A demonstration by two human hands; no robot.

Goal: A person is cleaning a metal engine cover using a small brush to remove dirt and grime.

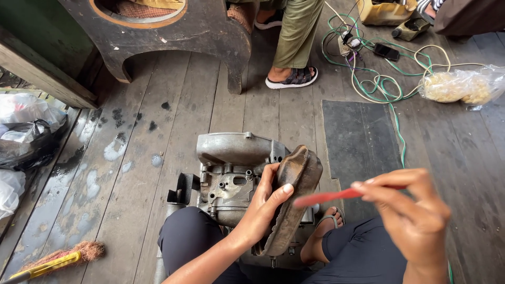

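Seen from above, a seated person's dark-trousered knees fill the bottom edge, cut off by the frame. The right hand (pixel 413 215), nearest and slightly blurred, pinches a thin red stick-like tool (pixel 329 196) between thumb and fingertips; the tool's far end points left, and its exact kind is hard to make out. The left hand (pixel 264 205) is closed around the edge of a dirty brown curved metal cover (pixel 294 194), thumb on its face, holding it tilted upright between the knees; the tool's tip lies just beside that thumb. Directly behind the cover, partly hidden by it and by the left hand, stands a grey cast-metal engine casing (pixel 231 168) on the worn wooden plank floor (pixel 158 131). A sandalled foot (pixel 329 221) shows between cover and right knee. At the lower left corner lies a brush with a yellow handle and frayed brown bristles (pixel 58 259), its handle cut off. To the right lies a dark rubber mat (pixel 360 142). Farther off, tangled green and cream cables (pixel 384 87) run toward a clear plastic bag of pale lumps (pixel 460 87). At the top, another person's olive trouser leg and sandal (pixel 292 76) stand beside a dark wooden stool-like frame (pixel 200 31), only partly visible.
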